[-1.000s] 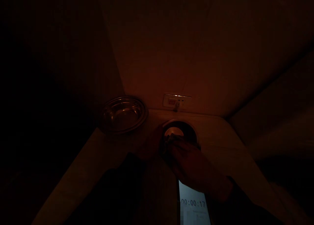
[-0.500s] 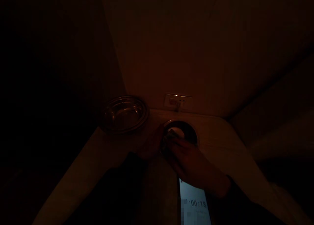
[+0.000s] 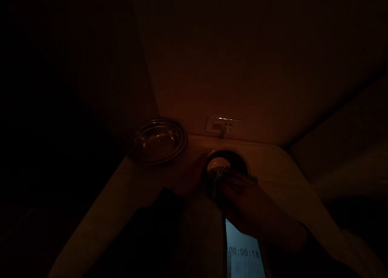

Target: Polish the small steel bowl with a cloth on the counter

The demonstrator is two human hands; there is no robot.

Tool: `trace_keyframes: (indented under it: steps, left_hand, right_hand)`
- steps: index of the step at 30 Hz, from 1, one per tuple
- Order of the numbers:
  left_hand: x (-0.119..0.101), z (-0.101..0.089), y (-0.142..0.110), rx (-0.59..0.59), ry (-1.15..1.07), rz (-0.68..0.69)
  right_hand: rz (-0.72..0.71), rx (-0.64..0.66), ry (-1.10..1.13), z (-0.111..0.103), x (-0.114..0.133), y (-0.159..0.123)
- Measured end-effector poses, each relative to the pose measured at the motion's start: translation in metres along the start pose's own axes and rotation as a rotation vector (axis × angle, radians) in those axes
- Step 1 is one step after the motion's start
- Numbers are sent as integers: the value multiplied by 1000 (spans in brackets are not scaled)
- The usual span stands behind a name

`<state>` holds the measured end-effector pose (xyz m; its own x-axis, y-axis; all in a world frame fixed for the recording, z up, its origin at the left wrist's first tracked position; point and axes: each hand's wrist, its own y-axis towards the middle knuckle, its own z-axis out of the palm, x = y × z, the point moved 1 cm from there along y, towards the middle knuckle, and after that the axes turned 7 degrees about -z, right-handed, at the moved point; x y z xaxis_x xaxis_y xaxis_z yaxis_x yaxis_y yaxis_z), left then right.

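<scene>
Brown gloom all over my feed: wall [image 3: 197, 75], then a pale table [image 3: 281, 168]. Shiny metal dish [image 3: 159, 146] back left, smaller bowl [image 3: 239, 160] mid-table, lit phone [image 3: 244, 237] nearer me. Left hand [image 3: 190, 175] is at the bowl's left side; too dark to tell if those fingers grip. Right hand [image 3: 242, 193] has fingers bunched on what looks like a cloth [image 3: 222, 172], over the bowl. I'd guess it's mid-wipe; next move calls for a steady bowl.
</scene>
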<state>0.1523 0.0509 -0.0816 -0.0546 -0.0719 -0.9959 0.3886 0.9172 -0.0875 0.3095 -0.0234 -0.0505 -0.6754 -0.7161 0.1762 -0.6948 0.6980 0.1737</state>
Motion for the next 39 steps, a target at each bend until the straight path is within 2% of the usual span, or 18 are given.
trace_keyframes:
  steps: [3, 7, 9, 13, 17, 20, 25, 33, 35, 39]
  left_hand:
    - [5, 0, 3, 74, -82, 24]
    - [4, 0, 1, 70, -28, 66]
    - [3, 1, -1, 40, 47, 84]
    - [5, 1, -5, -97, 214, 124]
    - [10, 3, -6, -199, 317, 106]
    - [13, 4, -6, -223, 418, 108]
    - [17, 3, -3, -218, 450, 203]
    - [9, 0, 1, -187, 386, 97]
    - [8, 0, 1, -195, 402, 93]
    - [5, 3, 0, -237, 445, 86]
  right_hand:
    - [-8, -17, -11, 3, -5, 0]
    - [-23, -37, 15, 3, -10, 0]
    - [-30, -50, 26, 3, -11, -1]
    - [-67, -65, 40, 5, -12, -2]
    - [-59, -64, 61, 11, -8, 1]
    - [-44, -91, 115, 16, -2, 6]
    - [-33, -195, 194, 19, 6, 13]
    - [-8, 27, 65, 4, 0, 1]
    - [-4, 8, 53, 5, 0, 1]
    - [23, -111, 145, 14, 7, 10]
